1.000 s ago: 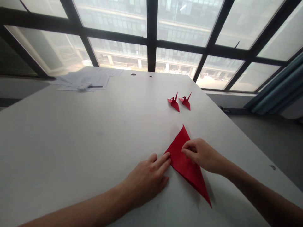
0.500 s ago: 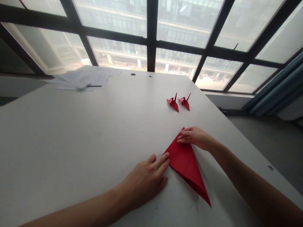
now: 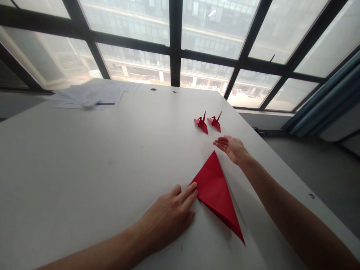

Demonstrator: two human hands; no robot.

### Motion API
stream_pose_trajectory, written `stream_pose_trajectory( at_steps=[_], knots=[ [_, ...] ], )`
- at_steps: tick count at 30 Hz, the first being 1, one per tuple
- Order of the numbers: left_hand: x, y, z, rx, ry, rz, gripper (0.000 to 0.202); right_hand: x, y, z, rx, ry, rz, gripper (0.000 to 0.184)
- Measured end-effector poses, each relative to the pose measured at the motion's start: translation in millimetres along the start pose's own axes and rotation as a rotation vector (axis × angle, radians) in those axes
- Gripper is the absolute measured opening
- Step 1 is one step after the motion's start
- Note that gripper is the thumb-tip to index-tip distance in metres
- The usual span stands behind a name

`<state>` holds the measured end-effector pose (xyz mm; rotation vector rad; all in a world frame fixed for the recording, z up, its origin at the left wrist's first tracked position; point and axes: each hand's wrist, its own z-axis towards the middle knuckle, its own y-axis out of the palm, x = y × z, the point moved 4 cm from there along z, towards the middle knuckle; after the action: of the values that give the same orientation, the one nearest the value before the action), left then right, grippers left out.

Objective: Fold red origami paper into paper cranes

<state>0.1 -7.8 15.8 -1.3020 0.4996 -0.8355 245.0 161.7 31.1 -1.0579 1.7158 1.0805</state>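
A red paper folded into a triangle [image 3: 216,192] lies flat on the white table [image 3: 98,161]. My left hand [image 3: 171,213] rests flat and open beside it, fingertips pressing the triangle's left corner. My right hand [image 3: 232,147] hovers open beyond the triangle's far tip, fingers stretched out and palm turned partly up, holding nothing. Two small red paper cranes [image 3: 208,122] stand side by side farther back, just beyond my right hand.
A loose pile of white papers with a dark pen [image 3: 90,96] lies at the table's far left. Two small dark holes [image 3: 153,89] mark the far edge. Large windows rise behind the table; a blue curtain [image 3: 323,101] hangs at right. The table's right edge drops to grey floor.
My right hand slid along the paper from its middle to the far tip, then lifted off and opened beyond it. My left hand stayed put on the corner.
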Motion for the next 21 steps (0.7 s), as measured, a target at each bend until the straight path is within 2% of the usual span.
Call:
stream_pose_trajectory(
  at_steps=[3,5,6,8,12,16,21],
  knots=[
    [1,-1.3,0,0.005,0.009,0.004,0.048,-8,11,-36,-0.080,0.007,0.075,0.021],
    [1,-1.8,0,0.019,0.015,0.011,0.046,-1,25,-65,-0.276,0.177,0.154,0.030],
    [1,-1.7,0,0.026,0.018,0.014,0.045,6,29,-78,-0.333,0.276,0.154,0.034],
    [0,-1.0,0,0.036,0.022,0.020,0.045,21,31,-95,-0.358,0.423,0.145,0.040],
    [0,-0.3,0,0.034,0.025,0.017,0.047,48,12,-108,-0.324,0.595,0.178,0.044],
    [1,-2.1,1,0.018,0.027,0.030,0.046,55,-16,-123,-0.348,0.612,0.203,0.042],
    [1,-3.0,0,0.031,0.027,0.032,0.046,58,-43,-157,-0.346,0.655,0.179,0.042]
  ],
)
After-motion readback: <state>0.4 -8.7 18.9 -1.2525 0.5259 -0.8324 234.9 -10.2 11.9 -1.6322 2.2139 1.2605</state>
